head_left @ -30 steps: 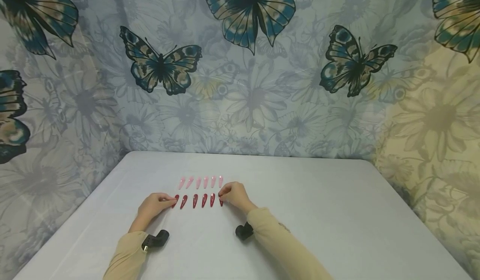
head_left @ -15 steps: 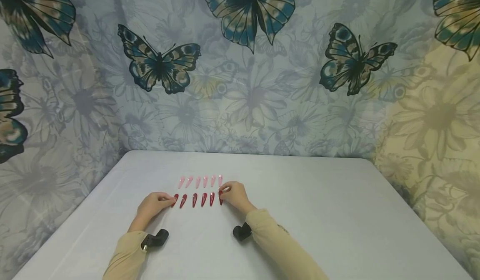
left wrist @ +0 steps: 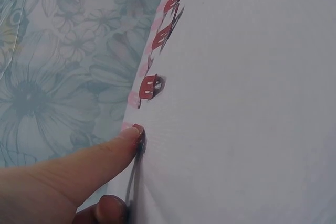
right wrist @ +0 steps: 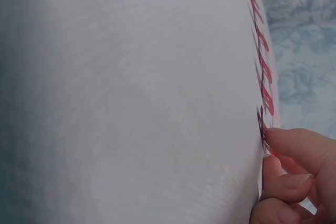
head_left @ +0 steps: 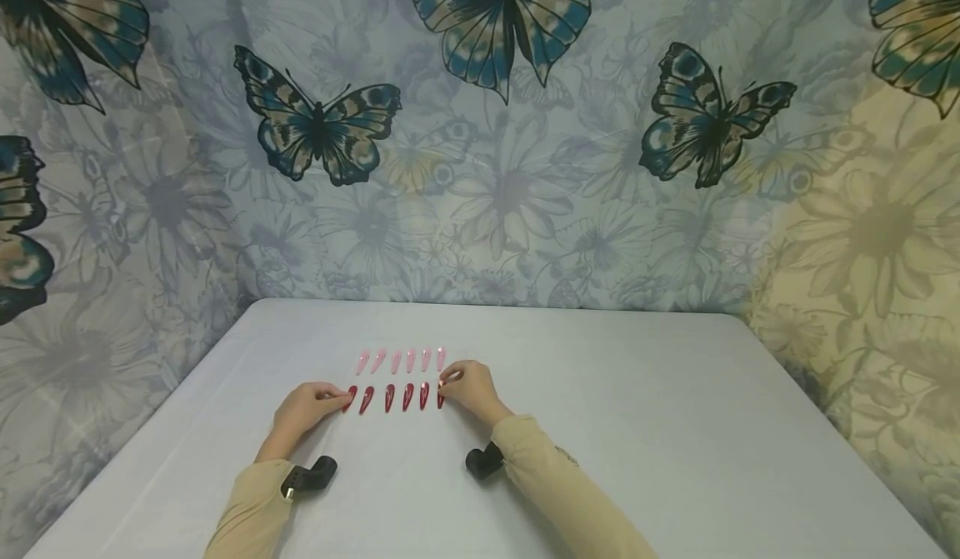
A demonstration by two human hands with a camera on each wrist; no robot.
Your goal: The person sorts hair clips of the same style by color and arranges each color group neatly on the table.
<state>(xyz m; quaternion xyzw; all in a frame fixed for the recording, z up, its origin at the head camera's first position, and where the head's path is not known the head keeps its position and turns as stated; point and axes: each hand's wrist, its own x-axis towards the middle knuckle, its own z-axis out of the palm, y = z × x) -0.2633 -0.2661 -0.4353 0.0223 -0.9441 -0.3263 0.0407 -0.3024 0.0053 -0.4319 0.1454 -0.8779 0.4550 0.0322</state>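
Note:
Red snap hair clips lie in a row on the white table. Behind them runs a matching row of pink snap hair clips. At the left end, my left hand holds the outermost red hair clip by fingertip and thumb, partly covering it. My right hand pinches the rightmost red hair clip, its other fingers curled in the right wrist view. The neighbouring red clip sits just past my left fingertip.
A black wrist camera sits on the left sleeve and another black camera on the right. A butterfly-print cloth backdrop rises along the table's back edge and sides.
My right fingers shift the rightmost red hair clip very slightly, bringing it about level with the row. The left hand stays on its clip. The head view tilts slightly.

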